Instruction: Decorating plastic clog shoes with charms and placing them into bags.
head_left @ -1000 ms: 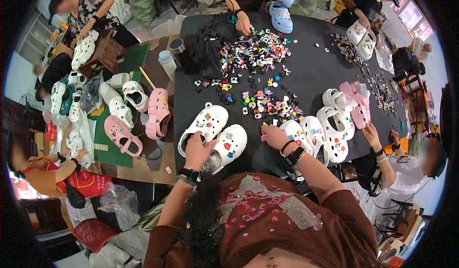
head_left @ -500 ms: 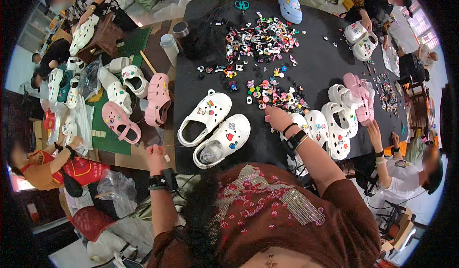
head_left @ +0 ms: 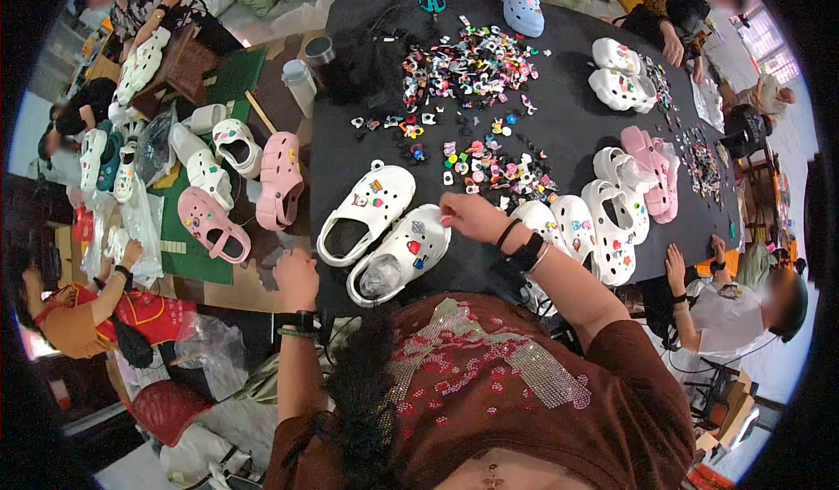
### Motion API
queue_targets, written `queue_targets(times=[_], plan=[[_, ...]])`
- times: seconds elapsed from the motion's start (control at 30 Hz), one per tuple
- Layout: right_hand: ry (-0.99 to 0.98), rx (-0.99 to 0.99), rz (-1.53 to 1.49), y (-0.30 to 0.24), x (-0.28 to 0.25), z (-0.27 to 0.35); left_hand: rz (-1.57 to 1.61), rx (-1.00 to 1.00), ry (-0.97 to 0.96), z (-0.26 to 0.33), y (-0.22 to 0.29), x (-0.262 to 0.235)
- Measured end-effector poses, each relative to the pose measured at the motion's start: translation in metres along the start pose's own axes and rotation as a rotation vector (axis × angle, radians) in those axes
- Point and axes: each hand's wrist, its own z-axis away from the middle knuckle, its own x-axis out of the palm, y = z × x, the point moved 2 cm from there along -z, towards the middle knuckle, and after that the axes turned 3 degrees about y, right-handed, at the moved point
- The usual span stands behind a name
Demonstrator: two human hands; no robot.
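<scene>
A pair of white clogs lies in front of me, the left clog (head_left: 367, 212) and the right clog (head_left: 404, 256) both dotted with small charms. Clear plastic fills the right clog's heel opening. My right hand (head_left: 479, 221) is at that clog's toe, fingers pinched together; what they hold, if anything, is too small to make out. At the table's near edge, left of the pair, my left hand (head_left: 297, 280) is closed with its fingers curled, their contents hidden. Beyond my right hand spreads a small heap of colourful shoe charms (head_left: 494, 168).
A larger charm pile (head_left: 472, 66) lies farther back. More white clogs (head_left: 603, 219) and pink clogs (head_left: 651, 171) stand right; other pink clogs (head_left: 280, 180) lie left on a green mat (head_left: 188, 245). A bottle (head_left: 300, 86) and blue clogs (head_left: 522, 9) stand farther off. Co-workers surround the table.
My right hand has moved left from the charm heap to the right clog's toe. My left hand has turned slightly. At the far right, a co-worker's hand has let go of white clogs.
</scene>
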Motion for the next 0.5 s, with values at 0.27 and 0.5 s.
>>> queue_targets(times=[0.27, 0.5], plan=[[-0.176, -0.127, 0.035, -0.017, 0.029, 0.016, 0.277, 0.512, 0.234, 0.009, 0.08, -0.053], [-0.005, -0.341, 0.174, -0.013, 0.045, 0.021, 0.802, 0.289, -0.313, 0.041, 0.089, -0.008]])
